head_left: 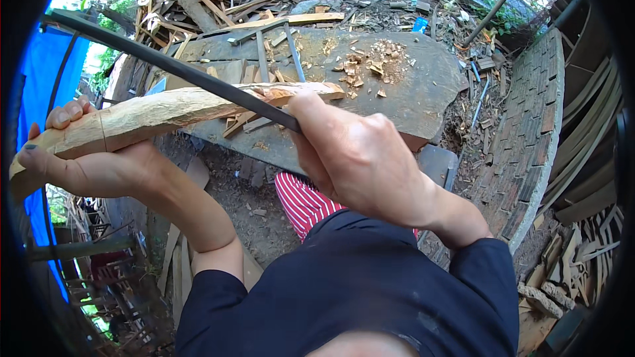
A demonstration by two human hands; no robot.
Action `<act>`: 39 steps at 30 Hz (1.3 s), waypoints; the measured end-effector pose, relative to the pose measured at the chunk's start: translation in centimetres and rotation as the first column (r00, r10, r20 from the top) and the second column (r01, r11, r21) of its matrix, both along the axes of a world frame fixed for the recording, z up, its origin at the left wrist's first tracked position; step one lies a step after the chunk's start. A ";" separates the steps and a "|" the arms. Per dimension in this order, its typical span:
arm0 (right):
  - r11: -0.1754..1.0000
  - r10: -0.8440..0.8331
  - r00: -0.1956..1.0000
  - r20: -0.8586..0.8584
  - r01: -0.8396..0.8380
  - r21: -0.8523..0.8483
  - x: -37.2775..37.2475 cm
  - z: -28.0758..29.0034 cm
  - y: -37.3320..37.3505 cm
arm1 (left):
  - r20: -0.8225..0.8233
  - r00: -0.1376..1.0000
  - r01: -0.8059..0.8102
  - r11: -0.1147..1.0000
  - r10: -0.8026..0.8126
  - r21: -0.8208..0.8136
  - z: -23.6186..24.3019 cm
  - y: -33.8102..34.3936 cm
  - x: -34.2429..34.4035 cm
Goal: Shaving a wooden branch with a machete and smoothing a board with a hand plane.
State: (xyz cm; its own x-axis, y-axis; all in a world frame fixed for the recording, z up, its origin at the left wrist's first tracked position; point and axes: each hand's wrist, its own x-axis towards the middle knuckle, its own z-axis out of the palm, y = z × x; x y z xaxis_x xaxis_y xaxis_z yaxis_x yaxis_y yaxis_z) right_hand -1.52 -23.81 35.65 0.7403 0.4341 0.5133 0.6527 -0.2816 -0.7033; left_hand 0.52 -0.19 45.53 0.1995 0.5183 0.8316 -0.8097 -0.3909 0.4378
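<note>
A long, pale, rough-hewn piece of wood [172,107] lies slanting across the view, with my left hand [92,165] wrapped round its left end, where a dark line crosses it. My right hand [350,152] is closed on a long, dark, narrow blade-like tool [165,59], which reaches over the wood to the upper left. The tool's grip is hidden in my fingers. Beneath the wood's right end is a weathered slab [417,79] with a pile of wood chips [370,66] and several short offcuts on it.
Scrap wood [205,0] is heaped behind the slab. A blue tarp [33,92] hangs at left. A curved brick-patterned panel [509,145] stands at right, beside stacked strips [589,132]. My striped-clad leg [297,205] shows under the slab's front edge.
</note>
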 end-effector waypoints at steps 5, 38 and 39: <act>0.935 -0.091 0.976 -0.200 0.014 -0.354 0.9 -7.8 -0.3 | -0.004 0.998 -0.064 0.998 0.064 0.014 0.1 0.2 0.9; 0.993 -0.088 0.985 -0.148 0.075 -0.088 2.6 -3.7 -1.8 | -0.027 0.999 -0.023 0.998 0.025 0.055 1.5 -2.8 3.5; 0.993 -0.092 0.984 -0.151 0.079 -0.088 2.5 -2.8 -1.7 | -0.030 0.999 -0.019 0.998 0.021 0.056 1.5 -2.8 3.6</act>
